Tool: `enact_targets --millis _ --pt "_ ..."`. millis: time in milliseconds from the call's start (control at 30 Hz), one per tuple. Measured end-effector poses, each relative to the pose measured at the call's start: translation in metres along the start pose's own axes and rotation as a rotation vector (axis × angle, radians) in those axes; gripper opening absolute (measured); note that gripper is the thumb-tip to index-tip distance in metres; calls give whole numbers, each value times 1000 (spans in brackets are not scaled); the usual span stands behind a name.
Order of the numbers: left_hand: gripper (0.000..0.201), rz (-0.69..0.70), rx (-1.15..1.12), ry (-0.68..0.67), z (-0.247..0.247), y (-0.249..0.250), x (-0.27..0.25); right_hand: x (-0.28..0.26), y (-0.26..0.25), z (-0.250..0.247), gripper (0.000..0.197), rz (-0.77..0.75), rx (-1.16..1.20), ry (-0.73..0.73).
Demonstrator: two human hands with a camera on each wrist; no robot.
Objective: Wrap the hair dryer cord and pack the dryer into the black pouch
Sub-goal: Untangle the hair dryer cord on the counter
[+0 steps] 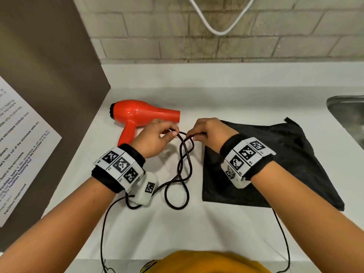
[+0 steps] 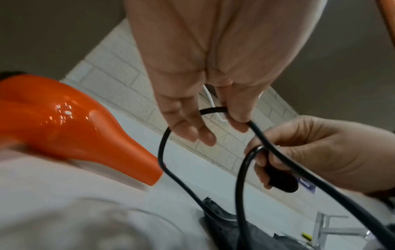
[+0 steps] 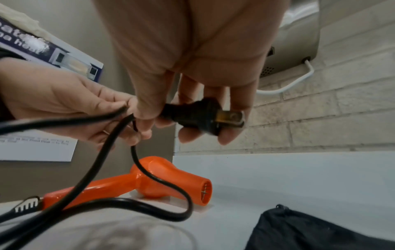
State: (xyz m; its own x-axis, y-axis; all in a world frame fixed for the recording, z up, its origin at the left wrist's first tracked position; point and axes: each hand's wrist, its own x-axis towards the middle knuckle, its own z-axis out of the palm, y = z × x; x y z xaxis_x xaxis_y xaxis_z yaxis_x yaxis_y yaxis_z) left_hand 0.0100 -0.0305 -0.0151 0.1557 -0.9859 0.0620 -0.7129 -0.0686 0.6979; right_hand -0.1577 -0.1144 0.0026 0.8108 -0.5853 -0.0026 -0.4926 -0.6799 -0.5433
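An orange hair dryer (image 1: pixel 141 115) (image 3: pixel 171 186) (image 2: pixel 70 125) lies on the white counter, nozzle to the right. Its black cord (image 1: pixel 184 164) (image 2: pixel 164 152) (image 3: pixel 89 170) hangs in loose loops between my hands and trails on the counter. My left hand (image 1: pixel 157 137) (image 2: pixel 205 118) pinches a cord loop between thumb and fingers just right of the dryer's handle. My right hand (image 1: pixel 204 133) (image 3: pixel 192 118) grips the black plug (image 3: pixel 198 116) (image 2: pixel 280 181), prongs pointing right. The black pouch (image 1: pixel 266 166) (image 3: pixel 320 231) lies flat under and beyond my right wrist.
A brown side panel (image 1: pixel 49 85) with a printed notice (image 1: pixel 17 150) stands at the left. A brick wall (image 1: pixel 216 36) with a white cable (image 1: pixel 218 30) is behind. A steel sink (image 1: pixel 348 115) sits at the right edge.
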Motion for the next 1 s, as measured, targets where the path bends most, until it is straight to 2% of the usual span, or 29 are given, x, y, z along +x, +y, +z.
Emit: enact_targets --millis 100,167,300,367,533,700,900,1000 --pt "11 80 -252 -98 5 11 3 0 1 0 20 41 104 60" --pt "9 107 -329 -154 10 19 4 0 0 3 12 33 169 106" --pt "21 18 -450 -208 15 25 7 -1 1 7 14 63 250 181" --pt "24 -27 -497 -200 13 25 7 -4 3 8 13 69 229 194" --pt "27 -42 -381 -102 11 20 8 -14 -1 9 20 91 208 305" --pt "34 -31 -483 -87 10 25 9 -16 -8 12 35 184 268 97" --pt "40 -42 -568 -83 10 30 8 -14 -3 15 38 221 253 81" --pt "42 -14 -572 -92 9 30 7 -10 -2 19 28 237 311 91"
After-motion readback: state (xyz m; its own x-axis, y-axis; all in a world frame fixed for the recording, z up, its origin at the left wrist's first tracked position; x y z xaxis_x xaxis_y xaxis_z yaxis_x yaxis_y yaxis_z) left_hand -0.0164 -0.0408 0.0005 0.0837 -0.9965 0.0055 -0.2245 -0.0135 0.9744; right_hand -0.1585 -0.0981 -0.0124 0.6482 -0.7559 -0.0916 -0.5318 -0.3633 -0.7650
